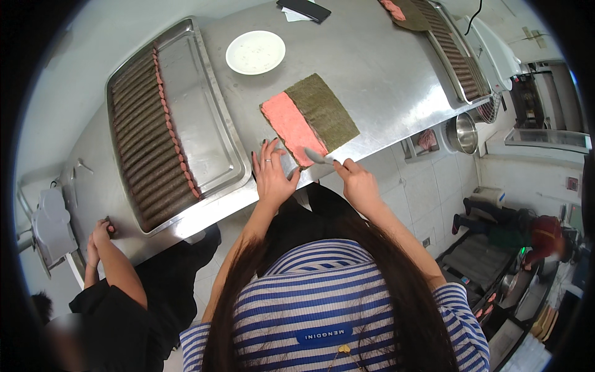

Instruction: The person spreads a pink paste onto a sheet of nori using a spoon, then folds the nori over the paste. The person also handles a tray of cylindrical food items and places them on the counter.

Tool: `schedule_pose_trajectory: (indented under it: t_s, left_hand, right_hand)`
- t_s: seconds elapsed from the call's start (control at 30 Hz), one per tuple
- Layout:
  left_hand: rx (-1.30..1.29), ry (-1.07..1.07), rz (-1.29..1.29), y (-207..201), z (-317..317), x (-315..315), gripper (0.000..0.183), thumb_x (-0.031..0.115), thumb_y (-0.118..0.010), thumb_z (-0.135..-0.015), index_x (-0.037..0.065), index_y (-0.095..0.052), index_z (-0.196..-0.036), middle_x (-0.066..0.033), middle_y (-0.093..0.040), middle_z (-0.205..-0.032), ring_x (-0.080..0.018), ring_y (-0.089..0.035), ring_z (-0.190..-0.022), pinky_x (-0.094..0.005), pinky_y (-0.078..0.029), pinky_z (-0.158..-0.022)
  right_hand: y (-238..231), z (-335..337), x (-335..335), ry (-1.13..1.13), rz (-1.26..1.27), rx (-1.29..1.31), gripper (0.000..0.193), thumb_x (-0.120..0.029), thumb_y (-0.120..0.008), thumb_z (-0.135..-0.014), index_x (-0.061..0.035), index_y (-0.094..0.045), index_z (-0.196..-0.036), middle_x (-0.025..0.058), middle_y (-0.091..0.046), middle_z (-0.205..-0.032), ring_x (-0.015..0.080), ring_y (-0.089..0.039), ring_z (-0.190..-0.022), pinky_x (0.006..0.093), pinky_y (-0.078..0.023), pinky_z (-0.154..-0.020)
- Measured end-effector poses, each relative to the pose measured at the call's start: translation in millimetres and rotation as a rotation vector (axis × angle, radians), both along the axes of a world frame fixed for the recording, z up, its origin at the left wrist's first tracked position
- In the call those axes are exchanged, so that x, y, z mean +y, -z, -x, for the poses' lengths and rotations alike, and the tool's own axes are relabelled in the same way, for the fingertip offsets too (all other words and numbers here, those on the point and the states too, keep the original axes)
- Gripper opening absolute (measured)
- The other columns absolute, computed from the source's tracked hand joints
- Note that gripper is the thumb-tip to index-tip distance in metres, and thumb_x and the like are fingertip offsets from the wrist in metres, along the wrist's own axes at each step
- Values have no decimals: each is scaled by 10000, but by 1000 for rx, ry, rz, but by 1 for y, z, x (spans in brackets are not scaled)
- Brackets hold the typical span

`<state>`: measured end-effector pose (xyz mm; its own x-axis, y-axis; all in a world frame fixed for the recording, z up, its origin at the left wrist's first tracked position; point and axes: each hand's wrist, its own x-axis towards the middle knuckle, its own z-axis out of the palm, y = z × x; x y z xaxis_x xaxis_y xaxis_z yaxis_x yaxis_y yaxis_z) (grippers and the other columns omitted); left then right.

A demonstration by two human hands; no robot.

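A dark green nori sheet (326,111) lies on the steel table, its left part covered by a flat layer of pink paste (290,123). My right hand (358,185) is closed round the handle of a metal spoon (317,155). The spoon's bowl touches the paste near the sheet's near edge. My left hand (271,177) rests beside the sheet's near left corner, fingers spread. Something clear and shiny (287,162) shows between its thumb and fingers; I cannot make out what it is.
To the left, a metal tray (214,124) holds a row of nori rolls (149,136) with pink ends. A white plate (255,53) and a black phone (305,9) lie farther back. Another tray (455,59) is at the far right. A co-worker's hands (99,239) are at the left.
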<state>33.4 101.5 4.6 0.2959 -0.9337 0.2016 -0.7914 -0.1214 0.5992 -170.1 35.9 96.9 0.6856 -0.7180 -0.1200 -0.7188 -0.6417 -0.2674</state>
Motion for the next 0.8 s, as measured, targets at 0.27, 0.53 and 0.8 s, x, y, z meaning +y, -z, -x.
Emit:
schedule_pose_trajectory:
  t_s: [0.27, 0.53, 0.8]
  left_hand:
    - [31, 32, 27, 3, -3, 1, 399, 153, -608, -772, 39, -445, -1117, -153, -401, -1402, -387, -297, -1377, -605, -148, -1120]
    - [35, 26, 10, 2, -2, 1, 417, 174, -630, -766, 42, -446, -1116, -158, -398, -1408, -381, -295, -1379, -597, -137, -1127]
    - [-4, 3, -25, -2, 0, -1, 512, 280, -721, -745, 56, -439, -1109, -137, -390, -1409, -351, -293, -1387, -581, -134, -1137]
  right_hand:
    - [22, 0, 21, -73, 116, 99, 362, -107, -563, -798, 4, -596, -1140, 102, -585, -981, 258, -608, -860, 364, -525, -721]
    - [-10, 8, 11, -137, 33, -20, 332, -44, -574, -751, -5, -633, -1075, 90, -581, -969, 256, -597, -859, 373, -522, -725]
    - [-28, 25, -41, -283, 222, 16, 266, -44, -572, -737, -34, -673, -983, 46, -597, -899, 221, -581, -843, 344, -471, -748]
